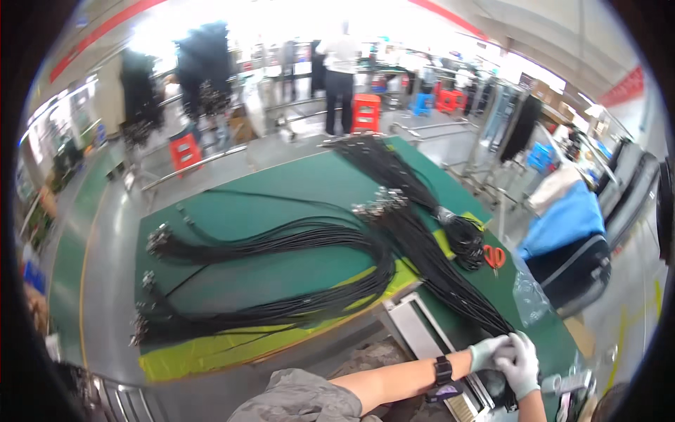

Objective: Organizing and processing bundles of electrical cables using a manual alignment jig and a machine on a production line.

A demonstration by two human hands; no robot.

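At the lower right of the table, my right hand [521, 367], in a white glove, is closed round the near end of a long bundle of black cables [450, 280]. My left hand [486, 353], also gloved, presses against it with fingers closed at the same end; the exact grip is partly hidden. From the hands the bundle runs up and left to a cluster of metal connectors [380, 204]. A second bundle of black cables [281, 243] lies in a wide U on the left, its connector ends at the table's left side.
Orange-handled scissors [494, 257] and a coiled black cable bundle [464, 239] lie on the green table [281, 278]. Clear plastic [531, 292] sits at its right edge. A metal frame [422, 330] stands before me. Beyond are a person [339, 70], stools [365, 112] and hanging racks.
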